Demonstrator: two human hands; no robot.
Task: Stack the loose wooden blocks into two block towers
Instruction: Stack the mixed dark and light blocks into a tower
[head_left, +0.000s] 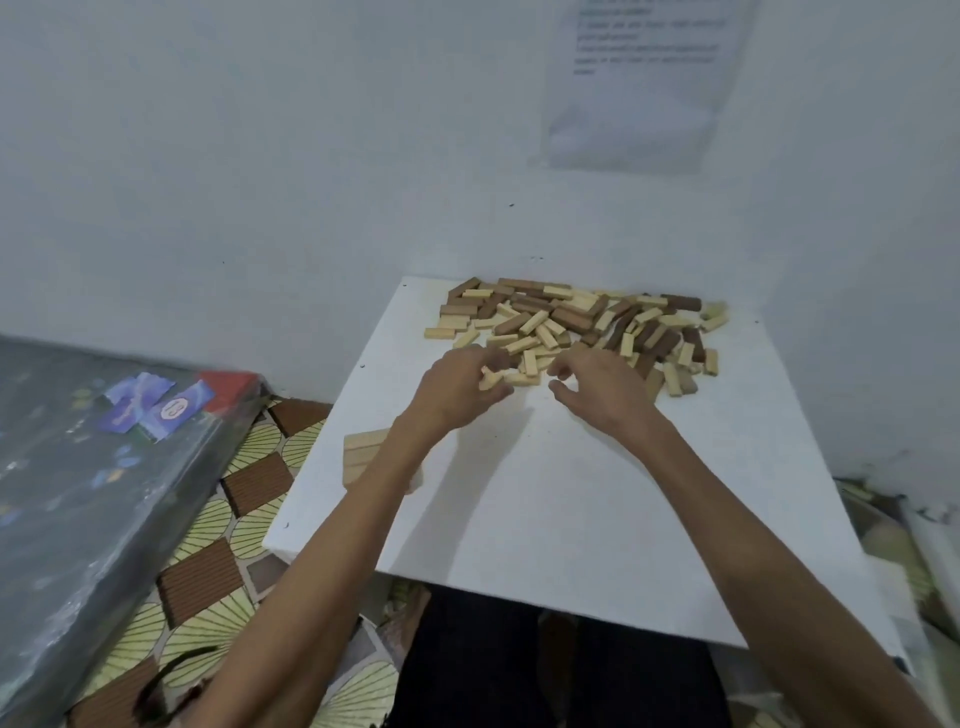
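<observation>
Near edge of the pile: your shortest reach.
Your left hand pinches a light block; whether your curled right hand holds any, I cannot tell.

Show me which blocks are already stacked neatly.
The pale stack at the white board's left edge; the rest lie jumbled in the far pile.

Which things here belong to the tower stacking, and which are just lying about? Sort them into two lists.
For the job: pile of loose blocks, started stack at the table edge, light block pinched by the left hand, right hand reaching in, white table.

Lying about: blue cards, red object beside them, paper sheet on the wall.
</observation>
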